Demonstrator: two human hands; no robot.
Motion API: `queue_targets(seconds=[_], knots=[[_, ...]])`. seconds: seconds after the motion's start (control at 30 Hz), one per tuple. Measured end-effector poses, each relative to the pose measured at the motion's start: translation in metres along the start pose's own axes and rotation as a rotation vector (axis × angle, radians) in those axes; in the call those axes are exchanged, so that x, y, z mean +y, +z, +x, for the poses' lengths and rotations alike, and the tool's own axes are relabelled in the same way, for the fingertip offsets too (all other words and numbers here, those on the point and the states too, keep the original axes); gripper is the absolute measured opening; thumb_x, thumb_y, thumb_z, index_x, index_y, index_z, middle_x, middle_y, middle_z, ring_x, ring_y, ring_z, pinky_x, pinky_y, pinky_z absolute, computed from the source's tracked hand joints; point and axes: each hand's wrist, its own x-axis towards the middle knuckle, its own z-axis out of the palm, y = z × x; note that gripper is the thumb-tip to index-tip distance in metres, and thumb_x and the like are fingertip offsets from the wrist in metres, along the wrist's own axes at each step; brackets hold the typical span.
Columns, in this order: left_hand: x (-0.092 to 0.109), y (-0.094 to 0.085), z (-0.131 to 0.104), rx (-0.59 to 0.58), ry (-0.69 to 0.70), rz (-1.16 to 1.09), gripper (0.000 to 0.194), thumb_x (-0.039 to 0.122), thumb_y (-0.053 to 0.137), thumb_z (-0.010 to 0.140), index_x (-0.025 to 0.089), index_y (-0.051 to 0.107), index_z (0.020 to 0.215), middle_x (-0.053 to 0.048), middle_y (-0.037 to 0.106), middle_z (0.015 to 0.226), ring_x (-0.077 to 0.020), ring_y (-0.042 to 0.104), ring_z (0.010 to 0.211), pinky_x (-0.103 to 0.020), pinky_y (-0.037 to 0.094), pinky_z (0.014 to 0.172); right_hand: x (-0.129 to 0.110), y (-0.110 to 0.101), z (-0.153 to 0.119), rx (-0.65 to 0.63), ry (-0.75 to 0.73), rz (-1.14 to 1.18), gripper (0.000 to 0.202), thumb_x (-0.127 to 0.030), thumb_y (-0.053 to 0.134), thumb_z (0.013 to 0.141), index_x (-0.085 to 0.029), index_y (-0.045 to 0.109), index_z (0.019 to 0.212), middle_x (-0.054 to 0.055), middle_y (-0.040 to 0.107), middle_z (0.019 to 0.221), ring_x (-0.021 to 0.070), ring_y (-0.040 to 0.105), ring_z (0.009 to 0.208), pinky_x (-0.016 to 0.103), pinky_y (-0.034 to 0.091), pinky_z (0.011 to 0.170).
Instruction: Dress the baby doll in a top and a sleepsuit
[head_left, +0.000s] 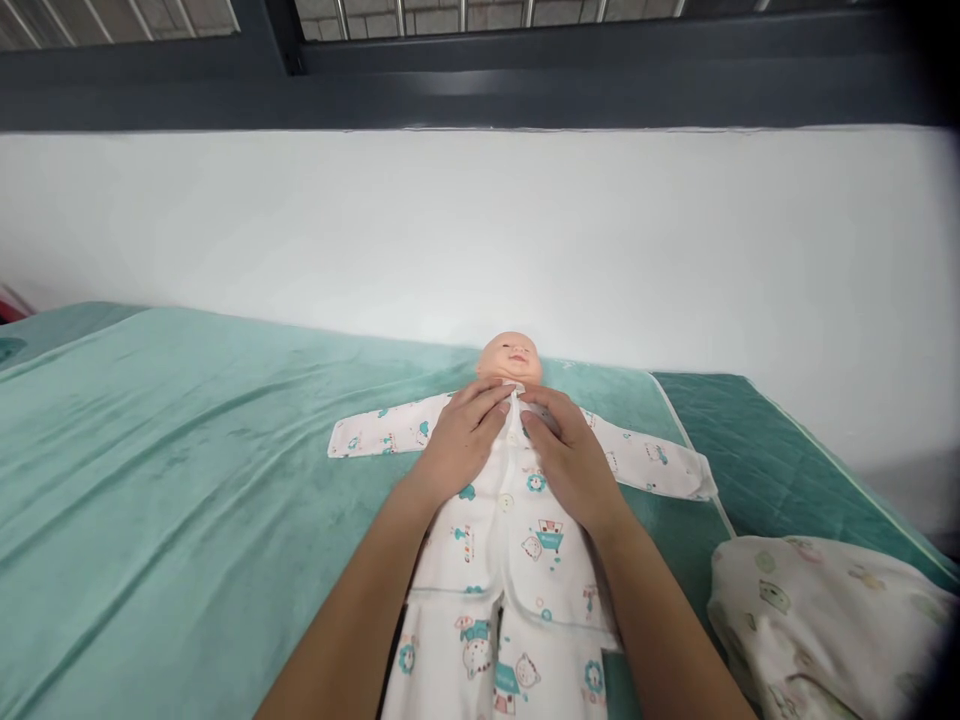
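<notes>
Just beneath left hand and right hand, the white patterned top.

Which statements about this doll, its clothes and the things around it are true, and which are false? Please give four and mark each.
1. The left hand and right hand are both near the collar of the printed top. True.
2. The doll's head is face down. False: its face shows.
3. Both sleeves are spread out sideways. True.
4. The patterned cloth bundle is at the far left. False: it is at the right.
</notes>
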Motion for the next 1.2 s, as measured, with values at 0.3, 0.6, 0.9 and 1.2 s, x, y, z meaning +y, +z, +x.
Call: queue_targets(seconds=[0.3,0.6,0.9,1.2], knots=[[0.0033,-0.0019,0.0002,-0.04,-0.029,0.018,0.038,0.031,0.037,0.101,0.03,0.06,0.131,0.0,0.051,0.144,-0.0163,0.043,0.136,-0.036,0.033,0.118,-0.0022,-0.001,-0.0006,-0.004,-0.009,-0.016,0.026,-0.033,0.048,0.095,-0.032,0.064,0.115,0.0,0.058,0.135,0.0209,0.05,0.128,0.042,0.04,0.109],[0.0025,-0.0023,0.0002,-0.07,0.005,0.042,0.04,0.032,0.033,0.102,0.034,0.057,0.134,-0.001,0.049,0.146,-0.0176,0.042,0.137,-0.04,0.033,0.118,0.0033,-0.004,0.0002,-0.141,-0.148,-0.21,0.039,-0.037,0.035,0.1,-0.027,0.056,0.132,0.005,0.049,0.146,0.0233,0.04,0.137,0.048,0.033,0.114],[0.0048,-0.0013,0.0003,-0.032,-0.029,0.026,0.037,0.03,0.038,0.1,0.03,0.059,0.131,0.0,0.051,0.144,-0.0173,0.043,0.137,-0.038,0.033,0.118,-0.0033,-0.0044,-0.0035,-0.047,0.021,-0.065,0.045,-0.041,0.044,0.095,-0.034,0.047,0.139,0.005,0.054,0.138,0.0272,0.049,0.127,0.052,0.043,0.104],[-0.0013,-0.0009,-0.0004,-0.055,0.04,0.073,0.037,0.032,0.035,0.101,0.033,0.061,0.128,-0.001,0.049,0.144,-0.0186,0.043,0.137,-0.04,0.034,0.117,-0.0028,-0.0044,-0.0034,-0.067,-0.003,-0.072,0.042,-0.04,0.043,0.097,-0.035,0.049,0.138,0.003,0.054,0.139,0.025,0.046,0.131,0.049,0.036,0.11]])
